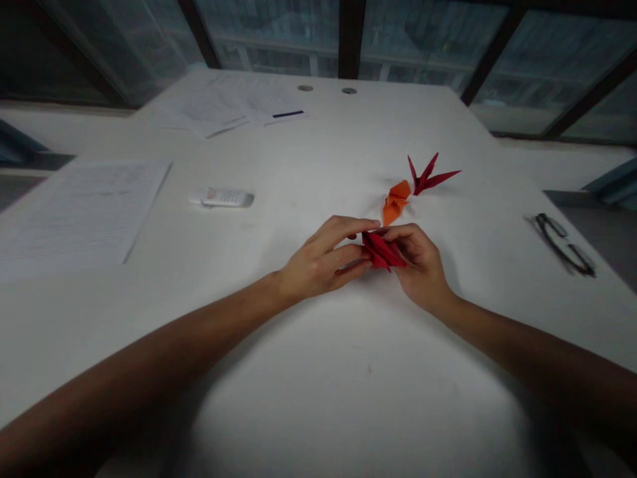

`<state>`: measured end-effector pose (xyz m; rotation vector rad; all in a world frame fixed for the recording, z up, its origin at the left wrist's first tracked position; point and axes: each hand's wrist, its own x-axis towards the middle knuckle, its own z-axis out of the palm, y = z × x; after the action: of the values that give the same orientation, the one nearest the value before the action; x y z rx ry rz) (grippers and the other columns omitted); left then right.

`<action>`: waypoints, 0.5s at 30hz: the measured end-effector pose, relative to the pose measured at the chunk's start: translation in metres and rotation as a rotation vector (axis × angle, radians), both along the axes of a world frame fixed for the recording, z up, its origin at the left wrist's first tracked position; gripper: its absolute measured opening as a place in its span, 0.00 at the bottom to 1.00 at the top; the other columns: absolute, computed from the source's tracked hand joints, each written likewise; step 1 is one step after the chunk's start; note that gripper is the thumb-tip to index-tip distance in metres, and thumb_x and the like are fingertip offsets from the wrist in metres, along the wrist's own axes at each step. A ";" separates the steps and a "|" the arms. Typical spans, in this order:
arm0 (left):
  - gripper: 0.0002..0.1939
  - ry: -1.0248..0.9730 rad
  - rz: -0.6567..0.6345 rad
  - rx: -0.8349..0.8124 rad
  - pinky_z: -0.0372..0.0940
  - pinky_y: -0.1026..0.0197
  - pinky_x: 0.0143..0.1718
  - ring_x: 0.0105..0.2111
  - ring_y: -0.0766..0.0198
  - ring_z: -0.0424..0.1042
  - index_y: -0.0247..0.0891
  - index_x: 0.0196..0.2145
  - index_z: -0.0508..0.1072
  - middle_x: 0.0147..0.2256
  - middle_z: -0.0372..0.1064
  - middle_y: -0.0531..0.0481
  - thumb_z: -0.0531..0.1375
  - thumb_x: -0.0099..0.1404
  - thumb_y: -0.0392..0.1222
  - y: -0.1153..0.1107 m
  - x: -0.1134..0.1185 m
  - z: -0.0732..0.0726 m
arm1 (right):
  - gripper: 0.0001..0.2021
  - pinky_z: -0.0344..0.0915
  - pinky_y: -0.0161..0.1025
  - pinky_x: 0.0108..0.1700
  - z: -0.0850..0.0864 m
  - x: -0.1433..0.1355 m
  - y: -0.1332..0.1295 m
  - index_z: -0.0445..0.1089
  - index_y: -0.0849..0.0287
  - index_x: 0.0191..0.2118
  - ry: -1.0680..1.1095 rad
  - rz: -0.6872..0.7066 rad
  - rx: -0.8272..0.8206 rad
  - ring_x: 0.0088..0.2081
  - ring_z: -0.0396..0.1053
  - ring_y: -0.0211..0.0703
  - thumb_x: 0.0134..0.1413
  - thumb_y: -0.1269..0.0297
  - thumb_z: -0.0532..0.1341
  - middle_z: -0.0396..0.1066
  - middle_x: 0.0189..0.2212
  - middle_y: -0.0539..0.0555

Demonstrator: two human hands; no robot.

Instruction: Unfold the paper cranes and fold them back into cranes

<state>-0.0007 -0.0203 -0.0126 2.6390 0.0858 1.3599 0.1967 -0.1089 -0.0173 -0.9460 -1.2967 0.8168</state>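
Observation:
A folded red origami paper (383, 252) is held between my two hands over the white table (318, 392). My left hand (328, 257) grips its left side, fingers reaching across from the left. From the right, my right hand (421, 262) pinches the other side with thumb and fingers. Parts of the paper are hidden behind the fingers. Just beyond my hands lies an orange folded paper piece (397, 201). Close behind it, a red origami piece with several pointed spikes (428, 178) rests on the table.
At the left lies a white remote control (221, 197), with a printed sheet (94, 212) farther left. More papers (213, 103) and a dark pen-like stick (287, 114) are at the back. Black-framed glasses (565, 244) sit near the right edge. Windows (279, 33) stand behind the table.

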 end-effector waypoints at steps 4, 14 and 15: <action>0.07 -0.034 0.003 -0.106 0.73 0.52 0.52 0.49 0.58 0.77 0.40 0.44 0.75 0.51 0.78 0.43 0.65 0.67 0.35 -0.002 0.003 0.005 | 0.08 0.76 0.40 0.37 -0.002 -0.001 0.003 0.71 0.51 0.41 0.096 -0.006 -0.077 0.32 0.76 0.39 0.60 0.62 0.70 0.75 0.36 0.47; 0.06 -0.088 0.153 -0.732 0.70 0.64 0.36 0.33 0.66 0.76 0.36 0.38 0.78 0.34 0.79 0.48 0.65 0.68 0.42 -0.009 0.010 0.008 | 0.07 0.73 0.36 0.31 0.006 -0.006 -0.002 0.68 0.54 0.40 0.074 -0.025 -0.167 0.27 0.74 0.35 0.63 0.60 0.67 0.73 0.32 0.46; 0.06 -0.088 0.163 -0.740 0.69 0.64 0.36 0.33 0.66 0.76 0.36 0.38 0.78 0.34 0.78 0.48 0.65 0.67 0.42 -0.009 0.010 0.008 | 0.08 0.73 0.37 0.32 0.006 -0.006 -0.003 0.69 0.54 0.42 0.047 -0.020 -0.187 0.28 0.74 0.36 0.63 0.59 0.67 0.74 0.32 0.47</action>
<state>0.0096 -0.0297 -0.0047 1.9780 0.6638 1.1778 0.1908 -0.1119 -0.0111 -1.0789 -1.1829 0.9516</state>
